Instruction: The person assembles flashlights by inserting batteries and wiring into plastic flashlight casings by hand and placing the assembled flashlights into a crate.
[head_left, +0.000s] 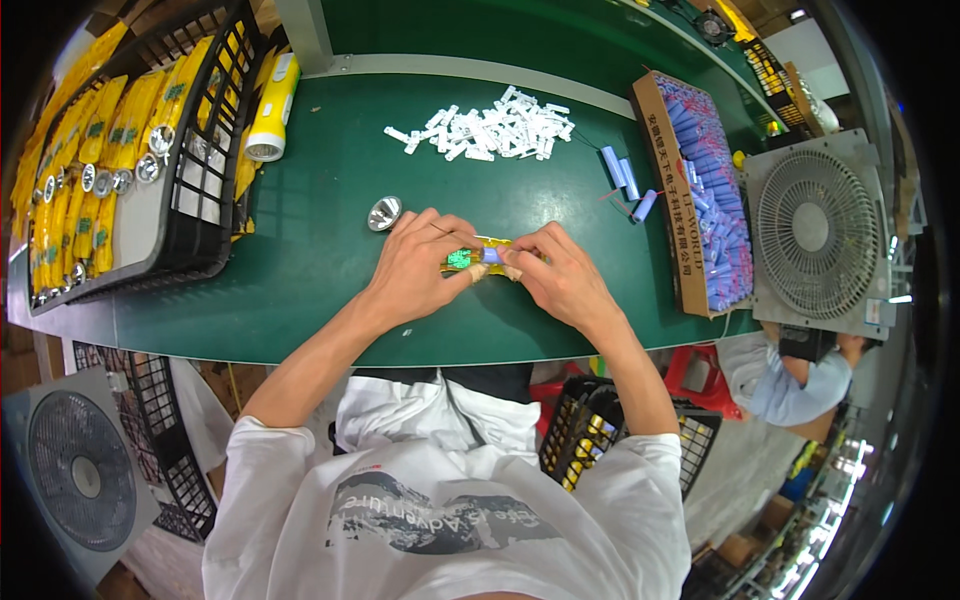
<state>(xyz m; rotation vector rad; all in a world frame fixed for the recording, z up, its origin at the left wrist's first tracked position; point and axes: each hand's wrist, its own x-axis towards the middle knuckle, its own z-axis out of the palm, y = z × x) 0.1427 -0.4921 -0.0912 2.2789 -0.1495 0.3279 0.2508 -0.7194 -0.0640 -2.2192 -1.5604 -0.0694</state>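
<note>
Left grip point(422, 262): fingers and thumb pinched on the left end of a yellow housing point(499, 269). Right grip point(562, 280): fingers gathered narrow around the housing's right end; the exact part under the fingertips is hidden.

Housing is between the two hands, above the near part of the green table point(300, 305). In it: a green piece point(458, 259) near the left fingers, a purple cell point(490, 255) at mid-length. Cannot tell whether the cell is fully seated.

Risks, as judged:
- Cell could tip or spring out if one end is pressed harder than the other.
- Any lead under the right fingertips could be trapped or pulled off; wiring there not visible.
- Reflector point(384, 213) lies just beside the left knuckles; a sideways shift of that hand could knock it. Whether a wire joins it to the housing cannot be made out.

Farther out: white pieces point(490, 128) heaped loosely; a wide reach could scatter them. Loose purple cells point(620, 172) lie right of the heap, near the cardboard box point(665, 190); thin leads there could snag a passing sleeve, and bare ends, if touching, could short.
</note>
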